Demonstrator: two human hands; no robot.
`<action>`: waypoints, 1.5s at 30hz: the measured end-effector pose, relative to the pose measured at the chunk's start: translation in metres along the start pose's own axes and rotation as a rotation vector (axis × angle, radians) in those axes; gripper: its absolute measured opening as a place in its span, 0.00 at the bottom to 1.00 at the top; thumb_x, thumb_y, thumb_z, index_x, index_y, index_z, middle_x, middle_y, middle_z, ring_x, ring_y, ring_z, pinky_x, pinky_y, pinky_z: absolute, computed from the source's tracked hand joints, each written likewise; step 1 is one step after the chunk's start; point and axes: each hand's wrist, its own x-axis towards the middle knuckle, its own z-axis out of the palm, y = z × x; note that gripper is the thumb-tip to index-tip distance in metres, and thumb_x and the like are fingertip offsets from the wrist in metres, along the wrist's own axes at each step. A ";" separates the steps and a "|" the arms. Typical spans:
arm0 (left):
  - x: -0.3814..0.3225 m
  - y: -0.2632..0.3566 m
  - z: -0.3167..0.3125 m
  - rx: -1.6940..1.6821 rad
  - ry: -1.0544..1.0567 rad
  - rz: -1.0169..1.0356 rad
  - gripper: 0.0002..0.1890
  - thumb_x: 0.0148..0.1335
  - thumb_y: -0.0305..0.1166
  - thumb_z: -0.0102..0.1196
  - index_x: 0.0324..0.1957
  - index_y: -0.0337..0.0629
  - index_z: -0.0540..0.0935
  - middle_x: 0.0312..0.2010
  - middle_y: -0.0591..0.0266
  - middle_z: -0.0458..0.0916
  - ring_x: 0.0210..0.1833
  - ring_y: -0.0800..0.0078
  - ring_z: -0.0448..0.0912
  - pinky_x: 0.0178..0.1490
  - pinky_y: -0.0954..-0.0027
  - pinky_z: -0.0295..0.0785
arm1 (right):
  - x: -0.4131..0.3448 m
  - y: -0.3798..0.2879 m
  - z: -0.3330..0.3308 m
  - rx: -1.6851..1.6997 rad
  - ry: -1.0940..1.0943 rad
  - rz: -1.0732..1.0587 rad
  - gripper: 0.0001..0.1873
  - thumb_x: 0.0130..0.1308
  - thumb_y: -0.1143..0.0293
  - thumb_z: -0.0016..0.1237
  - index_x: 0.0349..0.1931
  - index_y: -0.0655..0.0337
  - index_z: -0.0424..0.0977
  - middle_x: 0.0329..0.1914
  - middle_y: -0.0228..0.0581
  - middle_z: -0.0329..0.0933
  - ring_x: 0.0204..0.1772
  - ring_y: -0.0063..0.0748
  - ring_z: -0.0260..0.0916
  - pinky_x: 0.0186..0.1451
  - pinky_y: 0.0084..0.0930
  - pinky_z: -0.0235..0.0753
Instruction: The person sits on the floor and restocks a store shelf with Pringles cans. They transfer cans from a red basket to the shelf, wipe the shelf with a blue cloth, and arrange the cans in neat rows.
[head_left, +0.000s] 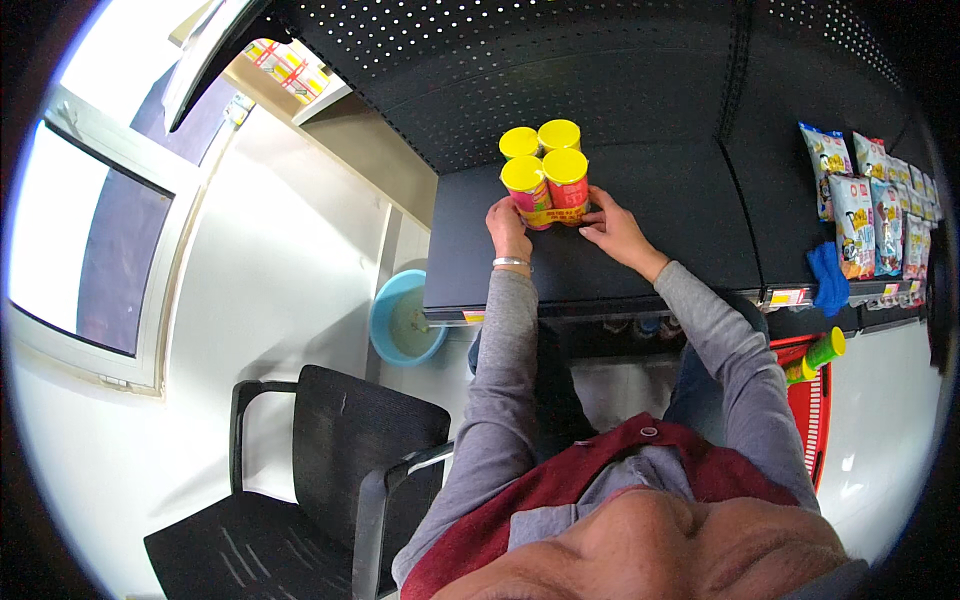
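Several snack canisters with yellow lids stand upright on the black shelf (637, 262), near its back panel. Two rows can be seen, and a printed yellow band joins the front pair, a pink canister (530, 199) and a red canister (568, 195). From the left, my left hand (510, 227) grips the pink one low on its side, a silver bracelet (511, 262) at the wrist. My right hand (615, 231) holds the red one's right side, fingers behind and thumb near the front. The bottoms of the back canisters are hidden.
Bagged snacks (853, 225) stand in rows on the shelf to the right, beside a blue cloth item (827, 277). Below it, a red basket (814, 427) contains a green-lidded canister (825, 347). A light-blue basin (386, 341) and black chair (367, 435) are at left.
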 end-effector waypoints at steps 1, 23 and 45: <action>0.001 0.000 -0.002 -0.001 0.041 0.014 0.12 0.68 0.40 0.50 0.43 0.46 0.81 0.41 0.64 0.81 0.48 0.72 0.75 0.55 0.52 0.63 | -0.001 -0.001 0.000 0.010 0.002 0.000 0.42 0.65 0.79 0.57 0.76 0.66 0.50 0.76 0.57 0.60 0.65 0.44 0.76 0.64 0.35 0.80; 0.036 0.029 -0.051 0.013 0.029 -0.088 0.30 0.68 0.45 0.51 0.66 0.39 0.70 0.69 0.52 0.68 0.65 0.56 0.73 0.64 0.52 0.72 | -0.345 0.034 -0.092 -0.610 0.711 -0.095 0.28 0.68 0.63 0.49 0.68 0.58 0.65 0.69 0.53 0.66 0.70 0.57 0.64 0.72 0.50 0.62; 0.018 0.007 -0.068 0.095 0.083 -0.126 0.27 0.69 0.43 0.53 0.63 0.36 0.71 0.64 0.55 0.73 0.59 0.61 0.76 0.57 0.57 0.77 | -0.467 0.338 -0.174 -1.106 0.688 1.248 0.18 0.73 0.56 0.39 0.47 0.59 0.75 0.43 0.48 0.80 0.46 0.51 0.82 0.43 0.49 0.82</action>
